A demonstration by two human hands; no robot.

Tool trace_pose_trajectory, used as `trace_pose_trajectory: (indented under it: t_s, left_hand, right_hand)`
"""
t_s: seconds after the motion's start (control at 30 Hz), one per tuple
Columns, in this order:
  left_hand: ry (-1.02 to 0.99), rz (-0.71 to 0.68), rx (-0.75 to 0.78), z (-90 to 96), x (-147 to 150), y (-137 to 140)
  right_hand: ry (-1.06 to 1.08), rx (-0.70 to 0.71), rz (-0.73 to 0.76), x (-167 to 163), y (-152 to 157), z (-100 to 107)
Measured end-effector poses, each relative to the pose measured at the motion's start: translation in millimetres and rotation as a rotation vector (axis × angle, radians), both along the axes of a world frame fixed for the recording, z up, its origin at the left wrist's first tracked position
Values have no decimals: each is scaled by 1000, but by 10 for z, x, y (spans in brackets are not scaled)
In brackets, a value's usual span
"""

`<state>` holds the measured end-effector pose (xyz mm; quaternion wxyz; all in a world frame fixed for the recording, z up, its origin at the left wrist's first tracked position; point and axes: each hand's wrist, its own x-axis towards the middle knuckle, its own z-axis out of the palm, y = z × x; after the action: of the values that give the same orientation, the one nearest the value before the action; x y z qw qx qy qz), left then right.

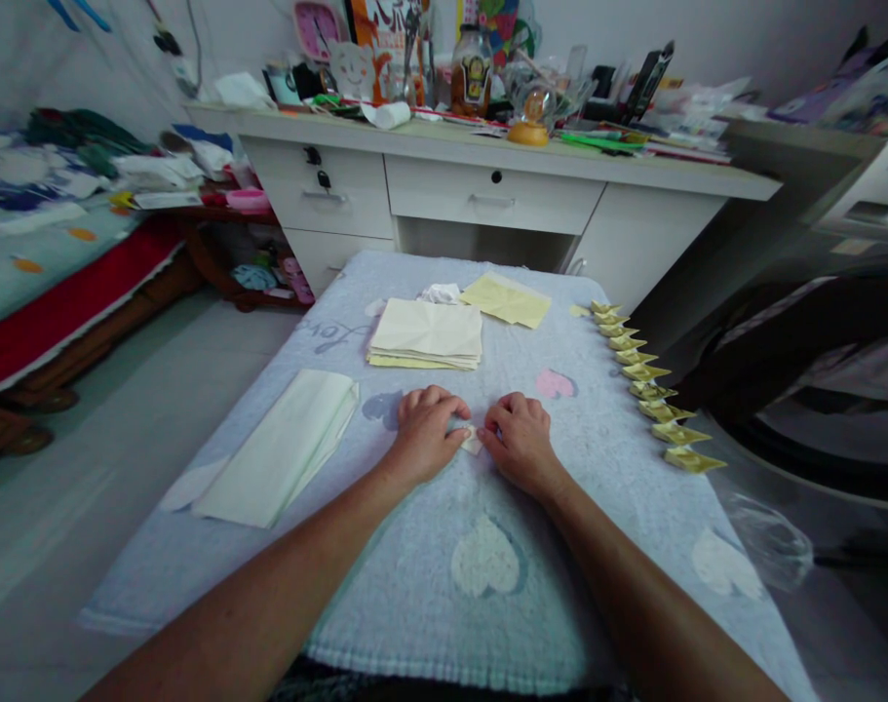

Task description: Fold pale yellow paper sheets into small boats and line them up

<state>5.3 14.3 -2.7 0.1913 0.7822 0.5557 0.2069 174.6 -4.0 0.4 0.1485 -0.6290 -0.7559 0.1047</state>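
Forearms (297,561) foremost, small paper (474,444) pinched between left grip (430,434) and right grip (518,441).

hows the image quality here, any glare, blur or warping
Head view: dim, cool light, with only soft shadows around the left hand and right hand; head view: wide-angle stretch, the desk seeming to splay outward; head view: pale sheen on the floor; head view: the small paper piece too small and soft to read its folds.
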Motion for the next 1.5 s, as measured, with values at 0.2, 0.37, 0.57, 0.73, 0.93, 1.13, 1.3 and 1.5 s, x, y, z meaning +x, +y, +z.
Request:
trace_pose_trajectory:
  t_s: [0.2,0.37,0.57,0.73,0.93,1.13,1.3,1.5]
  left_hand:
    - [12,-6,-10,51,20,-29]
    - [14,-10,-7,45,17,-22]
    - [11,-61,10,12,-11,-31]
    - [-17,-147,23,19,-50,-46]
    - [-147,-206,-22,79,-86,-31]
    - [-371,-174,-129,120,-102,-27]
    - [-459,-154,-184,119,-106,-38]
    - [-455,-167,-183,121,-86,-55]
  right_hand:
    - [-19,3,-19,-33,-14,-7]
    - [-18,28,-6,-25,-32,-7]
    - [20,45,37,-15,-66,4]
    - [116,51,93,1,-61,0]
    - [264,55,124,15,-78,47]
    - [335,71,166,21,-107,98]
    - [364,27,229,29,-102,117]
    - [501,41,253,42,-76,90]
